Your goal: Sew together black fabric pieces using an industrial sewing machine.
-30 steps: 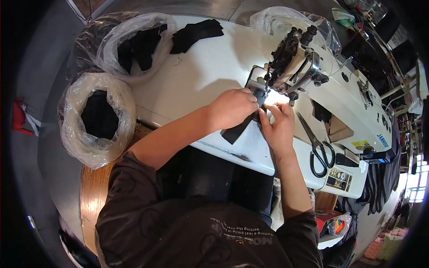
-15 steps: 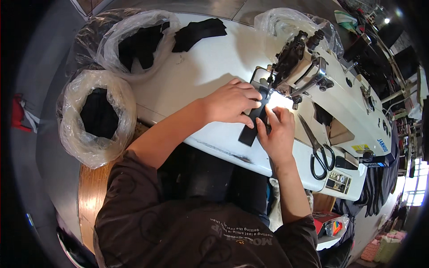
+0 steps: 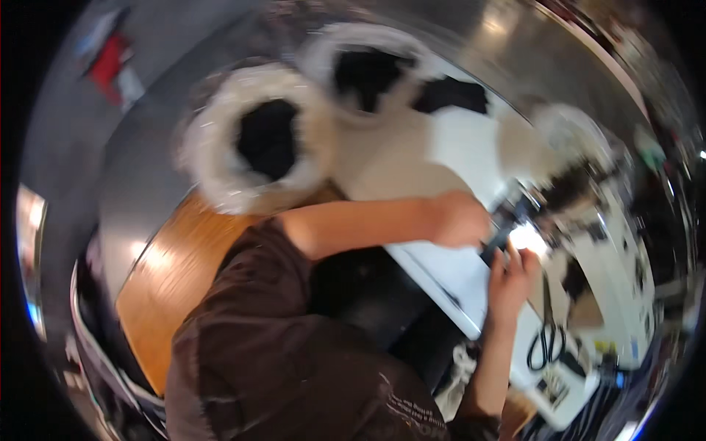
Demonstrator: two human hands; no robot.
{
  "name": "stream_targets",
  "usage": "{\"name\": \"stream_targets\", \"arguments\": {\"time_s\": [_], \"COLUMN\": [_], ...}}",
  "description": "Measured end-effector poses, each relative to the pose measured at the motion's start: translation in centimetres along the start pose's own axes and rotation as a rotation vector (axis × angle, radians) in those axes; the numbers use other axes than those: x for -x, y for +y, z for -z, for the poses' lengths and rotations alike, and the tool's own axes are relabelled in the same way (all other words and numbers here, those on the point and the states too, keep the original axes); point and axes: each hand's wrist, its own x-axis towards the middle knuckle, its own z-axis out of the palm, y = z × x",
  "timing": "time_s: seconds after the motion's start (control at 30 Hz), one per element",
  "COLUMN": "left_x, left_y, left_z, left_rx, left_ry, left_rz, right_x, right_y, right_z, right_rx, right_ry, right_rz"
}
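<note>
In the head view, right of centre, a black strip [image 3: 496,244] lies between both hands beside the sewing machine's [image 3: 618,287] lit spot [image 3: 527,239]. The left hand [image 3: 462,218] is curled, the right hand [image 3: 512,275] part-open; blur hides either grip. Flat, even guiding with fingertips clear seems best.

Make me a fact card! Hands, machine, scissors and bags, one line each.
Left hand: at the dark strip, grip too blurry to tell
Right hand: also by the strip, near a bright light
Sewing machine: white, right of the left hand
Scissors: dark handles, lying on the white table
Clear bags: two on the left, black cloth inside
</note>
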Motion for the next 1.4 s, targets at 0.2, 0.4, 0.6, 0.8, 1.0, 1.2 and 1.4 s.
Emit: {"name": "stream_targets", "arguments": {"time_s": [0.2, 0.4, 0.6, 0.8, 1.0, 1.2, 1.4], "left_x": [12.3, 24.5, 28.8, 30.1, 29.4, 28.2, 15.4], "left_y": [2.6, -3.3, -8.4, -6.7, -4.4, -2.4, 3.0], "left_z": [9.7, 12.9, 10.5, 13.9, 17.0, 19.2, 17.3], "left_rx": [-0.034, -0.718, -0.779, -0.826, -0.740, -0.834, 0.039], "left_ry": [0.304, 0.349, 0.469, 0.552, 0.331, 0.577, 0.801], "left_rz": [0.346, 1.160, 1.099, 0.858, 1.209, 1.031, 0.737], "right_x": [0.2, 0.6, 0.7, -0.6, -0.5, -0.7, -0.6], "right_y": [-0.2, 0.4, 1.0, -0.9, 0.3, 0.0, 0.7], "right_z": [1.4, 0.7, -0.8, 0.1, 0.9, 0.1, 0.0], "right_rx": [-0.042, -0.028, -0.020, -0.072, -0.057, 0.022, -0.056], "right_ry": [-0.102, -0.081, 0.004, 0.039, -0.014, 0.033, 0.058], "right_rz": [-0.044, -0.055, -0.056, -0.054, -0.111, -0.104, -0.142]}}
